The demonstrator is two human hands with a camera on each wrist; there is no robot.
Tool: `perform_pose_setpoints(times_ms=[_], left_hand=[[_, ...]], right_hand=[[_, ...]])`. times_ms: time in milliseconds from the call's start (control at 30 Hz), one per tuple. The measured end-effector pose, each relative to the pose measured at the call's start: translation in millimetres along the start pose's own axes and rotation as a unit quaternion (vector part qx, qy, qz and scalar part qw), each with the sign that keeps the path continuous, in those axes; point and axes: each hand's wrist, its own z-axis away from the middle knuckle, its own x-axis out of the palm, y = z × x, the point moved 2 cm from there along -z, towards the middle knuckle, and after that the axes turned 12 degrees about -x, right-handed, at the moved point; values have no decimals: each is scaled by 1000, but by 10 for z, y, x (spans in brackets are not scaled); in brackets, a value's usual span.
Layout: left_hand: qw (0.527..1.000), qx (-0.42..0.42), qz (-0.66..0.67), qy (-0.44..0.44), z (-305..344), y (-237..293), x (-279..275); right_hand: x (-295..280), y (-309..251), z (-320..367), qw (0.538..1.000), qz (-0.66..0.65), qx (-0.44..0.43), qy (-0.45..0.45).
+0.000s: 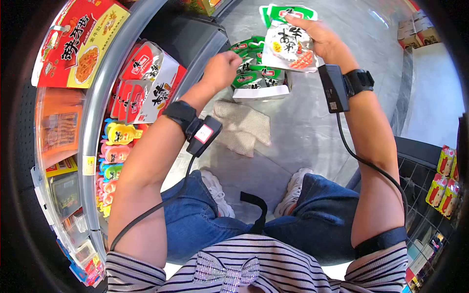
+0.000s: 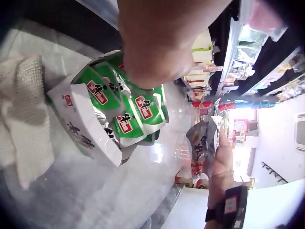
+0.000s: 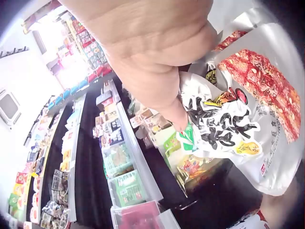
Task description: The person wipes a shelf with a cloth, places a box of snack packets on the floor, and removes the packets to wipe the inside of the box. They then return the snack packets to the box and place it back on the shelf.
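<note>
My right hand (image 1: 325, 41) pinches white-and-green snack pouches (image 1: 288, 46) above the floor; at least two overlap. In the right wrist view the thumb of the right hand (image 3: 152, 81) presses on the printed front of a pouch (image 3: 257, 95). An open white box (image 1: 261, 93) of green pouches (image 1: 249, 78) stands on the floor. Beside its left edge is my left hand (image 1: 220, 73), fingers bent. From the left wrist, the left hand (image 2: 157, 52) covers part of the green pouches (image 2: 126, 114), and its fingertips are hidden, so a grip cannot be told.
A beige cloth (image 1: 243, 128) lies on the grey floor below the box. Along the left runs a shelf edge (image 1: 93, 122) with a box of red-and-white pouches (image 1: 156, 93) and colourful packs. A wire rack (image 1: 417, 195) with small packets stands at the right.
</note>
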Motion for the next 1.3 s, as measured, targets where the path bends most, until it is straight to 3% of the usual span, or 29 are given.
perform_pose_setpoints(times_ms=[167, 267, 367, 467, 567, 667, 800, 933, 1067, 1300], left_hand=[[958, 205, -174, 104, 156, 69, 135], [950, 206, -220, 77, 139, 27, 265], [933, 144, -312, 107, 125, -10, 338], [939, 48, -340, 14, 89, -109, 435], [958, 43, -282, 4, 63, -141, 474], [969, -15, -245, -21, 11, -80, 393], [996, -43, -83, -9, -118, 59, -70], [998, -23, -49, -29, -186, 26, -439], [1000, -13, -21, 3, -123, 49, -675], [988, -10, 154, 27, -50, 197, -835]], right_hand=[[-340, 80, 10, 999, -15, 33, 7], [-454, 156, 34, 999, 12, 46, 8], [-465, 215, 1, 999, -1, 48, -8], [-438, 250, -11, 998, -4, 56, -23], [-384, 257, -1, 996, 25, 80, 2], [-294, 231, 33, 996, 38, 72, -19], [-276, 283, -24, 996, 32, 70, -34], [-139, 216, -14, 996, -1, 55, -68], [139, 95, 100, 985, 13, 18, -170], [579, 196, 158, 967, 24, 10, -252]])
